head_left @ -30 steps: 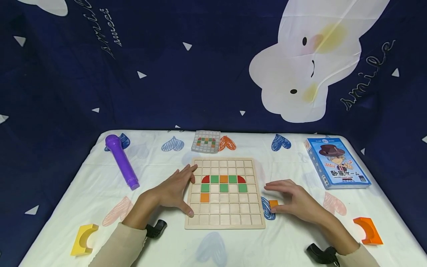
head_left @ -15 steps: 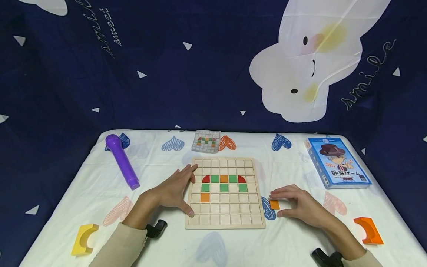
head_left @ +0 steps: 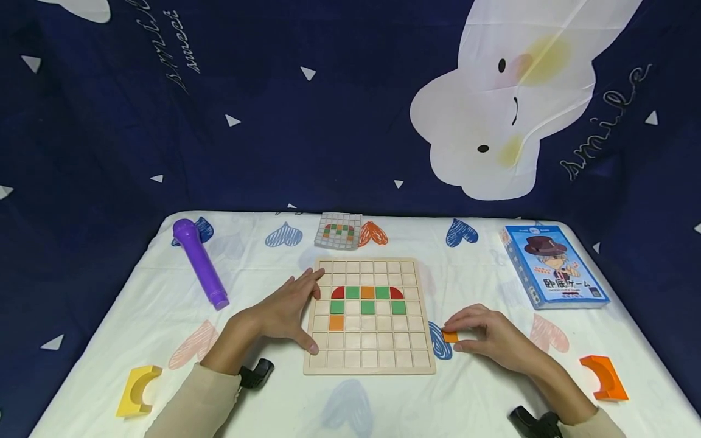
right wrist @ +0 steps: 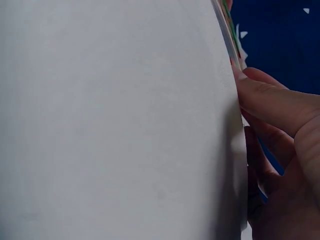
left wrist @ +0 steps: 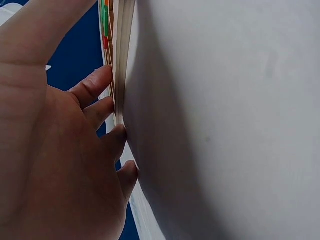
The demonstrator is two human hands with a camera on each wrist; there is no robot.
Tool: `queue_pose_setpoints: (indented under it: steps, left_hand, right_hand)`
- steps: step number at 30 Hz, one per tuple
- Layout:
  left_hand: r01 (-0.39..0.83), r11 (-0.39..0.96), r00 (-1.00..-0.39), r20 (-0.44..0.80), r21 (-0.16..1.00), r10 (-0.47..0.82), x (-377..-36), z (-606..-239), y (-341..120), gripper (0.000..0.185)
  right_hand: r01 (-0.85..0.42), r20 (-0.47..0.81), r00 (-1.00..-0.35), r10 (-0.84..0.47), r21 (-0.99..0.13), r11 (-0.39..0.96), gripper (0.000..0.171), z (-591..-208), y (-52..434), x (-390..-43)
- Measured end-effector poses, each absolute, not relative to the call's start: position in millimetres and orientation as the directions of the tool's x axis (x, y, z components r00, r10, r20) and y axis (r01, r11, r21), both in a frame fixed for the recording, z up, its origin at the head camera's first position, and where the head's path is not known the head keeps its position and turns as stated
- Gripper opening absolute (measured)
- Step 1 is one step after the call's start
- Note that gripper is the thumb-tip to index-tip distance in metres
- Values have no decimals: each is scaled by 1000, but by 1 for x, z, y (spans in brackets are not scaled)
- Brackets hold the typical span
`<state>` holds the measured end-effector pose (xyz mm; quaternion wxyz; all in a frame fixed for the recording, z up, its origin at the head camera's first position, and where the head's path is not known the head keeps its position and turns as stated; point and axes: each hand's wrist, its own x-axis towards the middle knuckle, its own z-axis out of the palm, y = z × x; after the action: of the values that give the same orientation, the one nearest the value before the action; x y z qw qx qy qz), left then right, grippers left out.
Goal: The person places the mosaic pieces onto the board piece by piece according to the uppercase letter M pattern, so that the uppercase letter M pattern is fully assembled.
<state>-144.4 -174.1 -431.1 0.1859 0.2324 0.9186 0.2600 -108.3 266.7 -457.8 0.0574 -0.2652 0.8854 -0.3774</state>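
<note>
While flat on cloth, orange tile (head_left: 450,336): small, square | right hand (head_left: 490,342) pinches it | left hand (head_left: 285,311) flat on board (head_left: 369,362)

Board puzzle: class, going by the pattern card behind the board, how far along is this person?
Done: the board holds two red quarter-rounds, five green tiles and two orange tiles, the lower one under the left green. In hand: the right hand pinches an orange tile on the cloth beside the board; the left hand rests flat on the board's left edge. Left: likely that tile; the card is too small to compare.
</note>
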Motion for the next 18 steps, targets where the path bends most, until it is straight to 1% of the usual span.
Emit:
queue_pose_setpoints:
  steps: [5, 13, 18]
  left_hand:
    - [341, 757, -819, -219, 557, 530, -144, -431, -175, 91]
    - [334, 754, -820, -221, 565, 528, -144, -430, -175, 91]
    - [336, 750, -820, -215, 570, 531, -144, -430, -175, 92]
  right_hand:
    - [-395, 68, -863, -501, -709, 584, 27, -459, 266, -109]
    - [-420, 92, -859, -503, -688, 591, 25, -458, 266, -109]
    - [-415, 87, -862, -499, -684, 599, 25, -457, 266, -109]
